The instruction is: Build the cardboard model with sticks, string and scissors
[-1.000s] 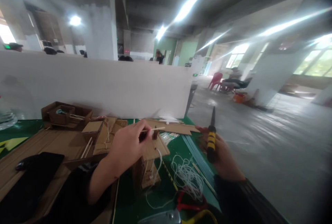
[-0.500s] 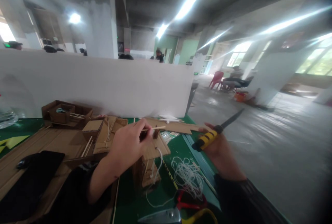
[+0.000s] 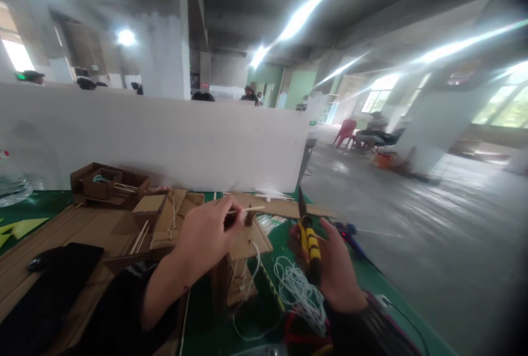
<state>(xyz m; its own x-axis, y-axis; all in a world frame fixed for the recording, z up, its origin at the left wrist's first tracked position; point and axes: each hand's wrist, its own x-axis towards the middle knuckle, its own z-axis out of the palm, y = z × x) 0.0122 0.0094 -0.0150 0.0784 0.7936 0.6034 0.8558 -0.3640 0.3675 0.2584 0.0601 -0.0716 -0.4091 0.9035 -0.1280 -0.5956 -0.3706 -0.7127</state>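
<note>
My left hand pinches a thin wooden stick between thumb and fingers, with the stick pointing right. It hovers over a small cardboard structure that has a peg on top and white string hanging from it. My right hand is wrapped round what look like long-nose pliers with yellow-and-black handles, their dark pointed tip upward. Below, between the hands, lies a tangle of white string. Red-and-yellow-handled scissors lie at the bottom, partly hidden by my right sleeve.
At left a cardboard sheet bears a black phone-like slab. Cardboard boxes and sticks stand behind. A white partition borders the green table. A clear bottle lies far left. People sit beyond.
My right hand has moved left and turned the pliers, so their tip now points up instead of up and right. My left hand still pinches the stick over the cardboard structure.
</note>
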